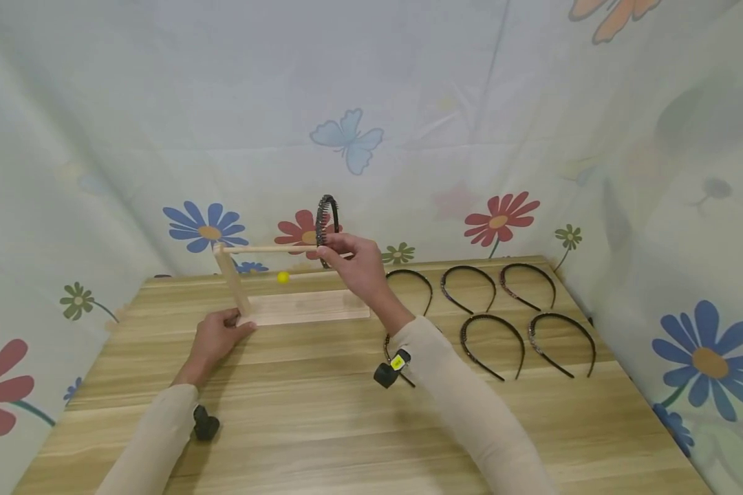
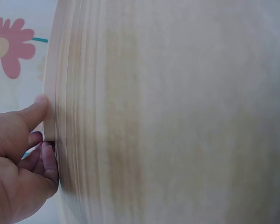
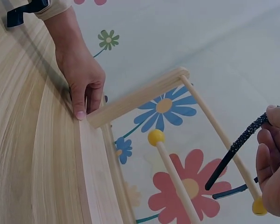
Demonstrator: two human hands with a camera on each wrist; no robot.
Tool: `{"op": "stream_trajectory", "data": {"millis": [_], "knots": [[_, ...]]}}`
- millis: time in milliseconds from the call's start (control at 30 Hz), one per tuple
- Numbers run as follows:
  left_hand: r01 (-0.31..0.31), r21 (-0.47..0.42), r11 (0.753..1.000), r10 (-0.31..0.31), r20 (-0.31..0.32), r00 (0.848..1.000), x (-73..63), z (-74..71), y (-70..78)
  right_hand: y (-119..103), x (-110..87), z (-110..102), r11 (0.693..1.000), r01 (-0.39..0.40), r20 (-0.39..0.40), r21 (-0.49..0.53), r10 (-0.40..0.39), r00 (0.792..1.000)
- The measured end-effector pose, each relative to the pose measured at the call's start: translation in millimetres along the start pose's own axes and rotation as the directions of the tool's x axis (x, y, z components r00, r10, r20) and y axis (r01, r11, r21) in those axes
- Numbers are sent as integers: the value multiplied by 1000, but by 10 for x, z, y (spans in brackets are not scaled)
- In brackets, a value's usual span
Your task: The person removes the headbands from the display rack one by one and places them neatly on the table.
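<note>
My right hand (image 1: 360, 267) pinches a black toothed headband (image 1: 322, 223) between thumb and fingers, near the end of a wooden stand's upper rod (image 1: 266, 249). In the right wrist view, one arm of the headband (image 3: 220, 169) crosses before that rod and the other passes behind it, with a yellow ball (image 3: 259, 206) at the rod's tip. A glittery stretch shows near my fingers. My left hand (image 1: 215, 342) grips the left end of the stand's flat base (image 1: 309, 307), by the foot of its upright (image 1: 232, 282). The left wrist view shows thumb and fingers at the board's corner.
Several headbands (image 1: 490, 317) lie in two rows on the right of the wood-grain table (image 1: 322, 426); my right forearm partly hides some. A lower rod ends in another yellow ball (image 1: 283, 277). A flower-printed cloth (image 1: 408, 82) hangs behind the table.
</note>
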State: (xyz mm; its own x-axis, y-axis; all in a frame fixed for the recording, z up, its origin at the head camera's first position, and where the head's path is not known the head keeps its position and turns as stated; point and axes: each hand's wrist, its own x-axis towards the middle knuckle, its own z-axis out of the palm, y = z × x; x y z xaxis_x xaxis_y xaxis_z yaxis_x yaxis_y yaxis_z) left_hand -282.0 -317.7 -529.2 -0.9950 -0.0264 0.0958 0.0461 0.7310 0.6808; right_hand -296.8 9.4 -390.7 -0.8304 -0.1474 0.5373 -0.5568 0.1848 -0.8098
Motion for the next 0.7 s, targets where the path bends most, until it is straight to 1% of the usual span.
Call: {"op": "stream_trajectory", "data": {"millis": [200,433,633,700], "knots": [[9,-9,1000,-9,11,1000,-2,-4,11,14,-11,-95,999,-41,-19,-1,41,999],[-3,2,1000,3,2,1000,-5,-6,7,37,-27,-219,996,-92,-52,-1,92,994],[-11,5,1000,11,-4,1000,-3,0,0,41,-73,-332,994,-102,-65,26,104,993],[-13,8,1000,13,-7,1000,-2,3,-5,40,-84,-363,995,-96,-70,12,97,993]]}}
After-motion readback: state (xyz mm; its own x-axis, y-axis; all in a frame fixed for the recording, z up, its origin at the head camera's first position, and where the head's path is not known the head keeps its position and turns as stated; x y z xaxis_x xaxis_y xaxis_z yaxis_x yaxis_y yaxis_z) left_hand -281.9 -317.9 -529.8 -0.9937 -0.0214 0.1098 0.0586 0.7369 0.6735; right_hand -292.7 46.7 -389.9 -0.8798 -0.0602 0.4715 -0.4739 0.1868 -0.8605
